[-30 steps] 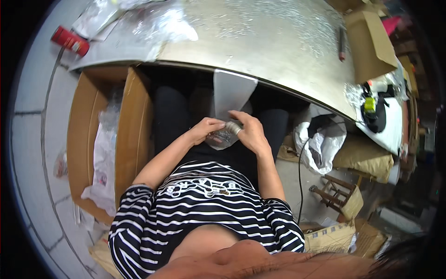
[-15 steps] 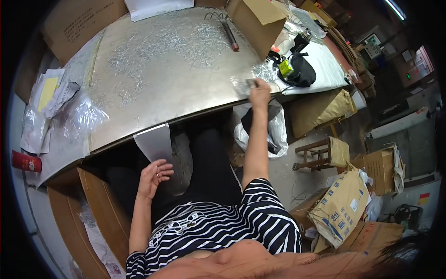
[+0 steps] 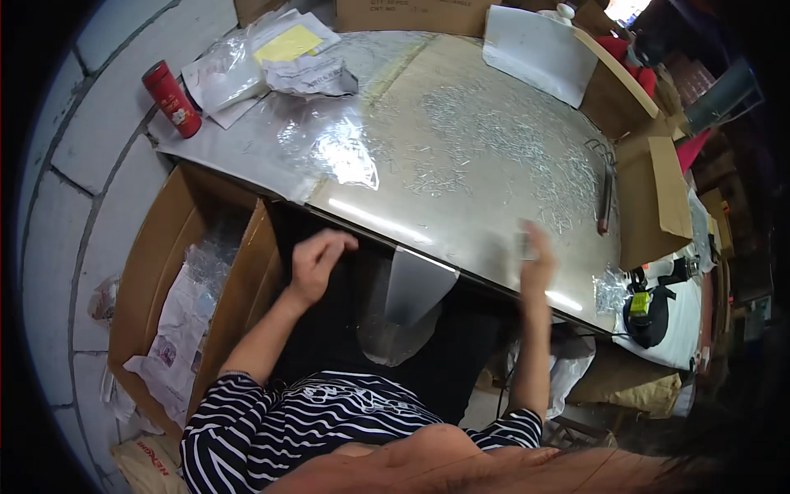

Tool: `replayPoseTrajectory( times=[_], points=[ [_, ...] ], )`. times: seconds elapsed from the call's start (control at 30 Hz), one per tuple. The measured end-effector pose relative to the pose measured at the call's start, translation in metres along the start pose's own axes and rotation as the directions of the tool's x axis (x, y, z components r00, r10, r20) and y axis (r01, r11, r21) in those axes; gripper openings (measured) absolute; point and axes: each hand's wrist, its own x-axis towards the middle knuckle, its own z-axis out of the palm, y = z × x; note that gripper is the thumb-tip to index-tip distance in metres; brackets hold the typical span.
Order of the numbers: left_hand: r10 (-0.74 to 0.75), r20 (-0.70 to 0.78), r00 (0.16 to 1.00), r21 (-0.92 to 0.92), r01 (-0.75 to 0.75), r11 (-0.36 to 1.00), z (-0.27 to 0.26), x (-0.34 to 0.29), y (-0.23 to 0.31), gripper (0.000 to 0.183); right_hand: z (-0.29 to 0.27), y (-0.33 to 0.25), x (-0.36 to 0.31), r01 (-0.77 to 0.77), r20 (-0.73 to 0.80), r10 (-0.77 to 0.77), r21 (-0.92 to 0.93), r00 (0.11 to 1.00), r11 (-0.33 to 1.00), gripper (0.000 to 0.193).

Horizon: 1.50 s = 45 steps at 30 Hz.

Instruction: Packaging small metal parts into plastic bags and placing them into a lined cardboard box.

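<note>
Just in front of the table's near edge, left of a grey sheet [image 3: 418, 284] that hangs from it, is my left hand [image 3: 314, 265]. Its fingers are curled closed, and nothing shows in them. My right hand [image 3: 536, 257] is over the near part of the metal-topped table [image 3: 395, 210], smeared by motion. A greyish blur beside its fingers is too unclear to name. Many small, shiny, clear slivers [image 3: 494, 136] lie scattered across the tabletop beyond both hands. Near the right end lies a small claw rake [image 3: 606, 193] with a dark handle.
An open cardboard box [image 3: 259, 235] holding crumpled paper and plastic stands at my left. A red canister [image 3: 173, 100] and papers with plastic bags [image 3: 309, 74] occupy the table's left end. Cardboard flaps [image 3: 654, 198] rim the right side, near a black bag [image 3: 650, 317] and more slivers [image 3: 609, 290].
The view has turned left. My right hand has left the pile of slivers by the black bag, where it held something clear and shiny. My left hand has risen toward the table edge, its fingers curling.
</note>
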Motion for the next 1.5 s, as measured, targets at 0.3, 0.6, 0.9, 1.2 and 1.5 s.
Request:
replayPoseTrajectory(
  times=[0.3,0.6,0.9,1.2,1.5],
  points=[
    [0.104,0.300,0.948,0.811,-0.311,0.496,-0.008,0.061,-0.058,0.064,0.169,-0.096,0.065,0.498,0.296,-0.431,-0.210,0.853,0.841,0.036],
    [0.386,-0.060,0.921,0.427,-0.326,0.844,0.017,0.043,-0.062,0.007,0.120,-0.041,0.062,0.235,0.305,-0.167,-0.204,0.938,0.950,0.040],
    [0.085,0.398,0.913,0.026,-0.104,0.994,0.061,0.002,-0.010,0.004,0.065,-0.120,-0.074,-0.131,0.338,-0.013,0.400,0.941,0.907,0.031],
    [-0.462,0.683,0.565,0.099,0.555,0.826,0.059,-0.067,-0.033,0.011,0.075,-0.076,-0.173,-0.463,0.717,0.097,0.335,0.690,0.820,0.015],
    [-0.450,0.465,0.762,0.133,0.442,0.887,0.071,-0.074,-0.083,0.026,0.018,-0.032,-0.090,-0.267,0.173,0.218,0.352,0.960,0.897,0.012]
  ],
)
